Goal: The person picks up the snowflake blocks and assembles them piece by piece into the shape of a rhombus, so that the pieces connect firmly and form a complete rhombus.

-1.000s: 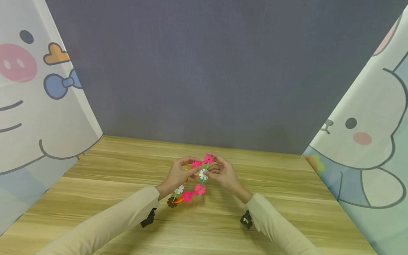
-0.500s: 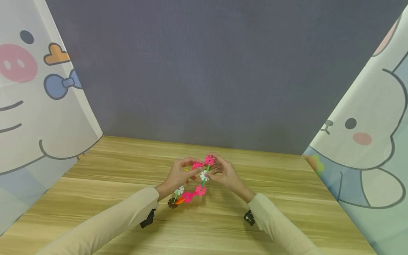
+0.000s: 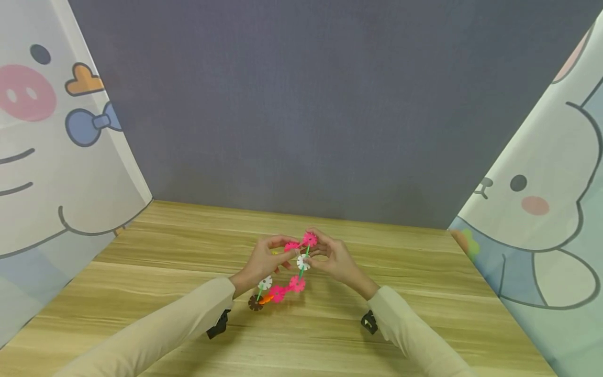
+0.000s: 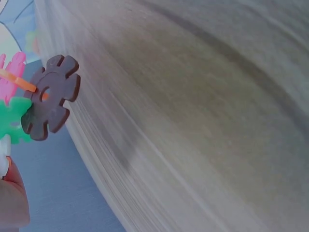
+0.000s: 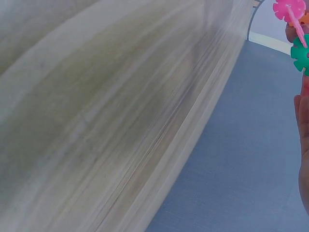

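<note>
Both hands hold up a ring of notched plastic snowflake discs, linked edge to edge. In the head view, the left hand [image 3: 261, 261] pinches the ring's upper left side by a pink disc [image 3: 291, 246]. The right hand [image 3: 335, 260] grips the right side, its thumb at a white disc [image 3: 303, 262] and its fingers behind another pink disc [image 3: 310, 239]. Lower down hang a brown disc [image 4: 54, 96], an orange disc [image 3: 266, 299] and more pink discs [image 3: 297, 284]. Green discs [image 5: 301, 54] link some of them. The left fingers hide part of the ring's left side.
The wooden table [image 3: 292, 340] lies below the hands. A dark grey panel [image 3: 292, 104] stands at the back, with cartoon-printed panels on the left [image 3: 28, 199] and right [image 3: 560, 209]. Black wrist devices [image 3: 219, 324] sit under both sleeves.
The ring and both hands have sunk very slightly towards the front of the table. The right hand has shifted a little to the right; both hands keep their hold.
</note>
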{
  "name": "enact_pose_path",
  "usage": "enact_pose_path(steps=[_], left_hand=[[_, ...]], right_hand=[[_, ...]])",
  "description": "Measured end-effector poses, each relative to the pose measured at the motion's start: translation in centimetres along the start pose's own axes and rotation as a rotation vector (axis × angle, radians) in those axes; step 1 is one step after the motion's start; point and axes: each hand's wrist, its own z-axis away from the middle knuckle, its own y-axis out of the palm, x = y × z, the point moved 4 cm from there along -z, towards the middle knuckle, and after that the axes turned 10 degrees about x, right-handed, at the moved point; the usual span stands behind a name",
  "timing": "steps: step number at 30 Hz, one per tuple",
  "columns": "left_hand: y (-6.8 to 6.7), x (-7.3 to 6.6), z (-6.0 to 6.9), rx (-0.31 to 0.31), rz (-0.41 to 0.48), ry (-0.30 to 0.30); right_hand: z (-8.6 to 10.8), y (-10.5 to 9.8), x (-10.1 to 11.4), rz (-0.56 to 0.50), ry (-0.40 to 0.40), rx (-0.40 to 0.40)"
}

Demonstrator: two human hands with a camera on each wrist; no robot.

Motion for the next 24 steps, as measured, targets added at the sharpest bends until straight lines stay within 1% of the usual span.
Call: enact_pose_path(steps=[2,3,5,8,14,16,24], left_hand=[[0.04,0.08,-0.02,-0.001,0.005,-0.001],[0.06,0.1,0.0,0.0,0.007,-0.001],[0.12,0.11,0.01,0.001,0.007,-0.001],[0.19,0.08,0.02,0.004,0.009,0.005],[0.14,0.16,0.03,0.002,0.052,0.005],[0.12,0.17,0.03,0.004,0.057,0.004],[0.17,0.13,0.16,0.013,0.051,-0.01]], right_hand=[[0.06,-0.02,-0.71,0.009,-0.006,0.0],[0.09,-0.03,-0.73,0.008,-0.008,0.001],[0.14,-0.06,-0.73,0.002,-0.003,0.001],[0.18,-0.08,-0.7,-0.002,-0.015,0.002],[0.2,-0.03,-0.71,-0.006,-0.033,0.017],[0.24,-0.04,-0.64,-0.012,-0.026,0.02],[0.43,-0.02,-0.36,-0.02,-0.029,0.034]])
